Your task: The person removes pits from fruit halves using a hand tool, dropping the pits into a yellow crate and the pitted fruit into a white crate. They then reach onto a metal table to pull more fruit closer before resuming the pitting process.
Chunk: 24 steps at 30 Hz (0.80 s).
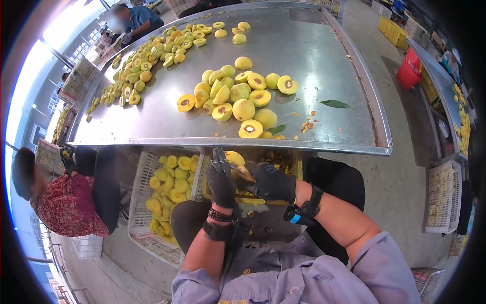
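Observation:
My left hand (pixel 221 178), in a dark glove, is closed around a yellow fruit half (pixel 234 157) just below the table's front edge. Beside it my right hand (pixel 271 181), also gloved, has its fingers wrapped round a tool with a brownish end (pixel 246 174) that touches or nearly touches the fruit. The tool is mostly hidden by the fingers. Beneath both hands is a yellow crate (pixel 298 169). On the metal table (pixel 329 121), ahead of my hands, lies a pile of whole and halved yellow-green fruit (pixel 243 110), some halves with pits showing.
A white crate (pixel 136 215) of yellow fruit halves stands left of my legs. A seated co-worker (pixel 71 202) is at the left, another person (pixel 139 20) at the far table edge. More fruit (pixel 134 71) covers the table's left side. A red bucket (pixel 409 69) stands at right.

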Motion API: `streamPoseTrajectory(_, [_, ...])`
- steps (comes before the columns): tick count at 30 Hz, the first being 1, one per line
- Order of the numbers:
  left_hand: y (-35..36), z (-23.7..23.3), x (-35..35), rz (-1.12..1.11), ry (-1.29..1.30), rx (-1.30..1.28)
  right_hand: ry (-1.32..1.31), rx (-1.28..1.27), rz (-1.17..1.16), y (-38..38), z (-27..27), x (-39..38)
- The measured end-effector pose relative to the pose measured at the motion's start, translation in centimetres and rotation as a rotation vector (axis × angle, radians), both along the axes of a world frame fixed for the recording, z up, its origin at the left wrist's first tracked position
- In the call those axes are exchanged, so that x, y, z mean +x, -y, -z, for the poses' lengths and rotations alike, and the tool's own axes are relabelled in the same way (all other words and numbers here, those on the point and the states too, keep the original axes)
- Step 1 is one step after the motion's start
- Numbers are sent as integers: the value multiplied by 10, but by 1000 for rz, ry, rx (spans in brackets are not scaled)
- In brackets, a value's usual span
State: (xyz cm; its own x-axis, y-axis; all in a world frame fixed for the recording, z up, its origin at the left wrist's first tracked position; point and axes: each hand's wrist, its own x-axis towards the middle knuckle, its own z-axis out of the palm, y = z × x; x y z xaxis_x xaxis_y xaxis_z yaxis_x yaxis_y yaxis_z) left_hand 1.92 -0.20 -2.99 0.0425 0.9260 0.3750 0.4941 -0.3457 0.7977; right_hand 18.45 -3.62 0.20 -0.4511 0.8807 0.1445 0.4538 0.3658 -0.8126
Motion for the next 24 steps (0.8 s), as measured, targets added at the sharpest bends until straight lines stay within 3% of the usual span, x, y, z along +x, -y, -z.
streamPoseTrajectory(7, [-5,11,-4,-4,-399,156,286,60,119,6,-3,0])
streamPoseTrajectory(10, [-1,11,-2,-17,-306,193,253,35,116,9,-7,0])
streamPoseTrajectory(13, [-1,-7,13,-32,74,-27,153,-10,104,8,-13,0])
streamPoseTrajectory(19, [11,-34,21,-57,270,-223,-253,68,-39,0,9,0])
streamPoseTrajectory(20, [10,-28,19,-42,139,-61,-318,117,-68,0,11,-1])
streamPoseTrajectory(22, [4,-15,16,-23,-133,263,-592,-309,-90,10,-18,-2])
streamPoseTrajectory(24, [3,-17,16,3,-138,297,-798,-687,-85,14,-24,-2])
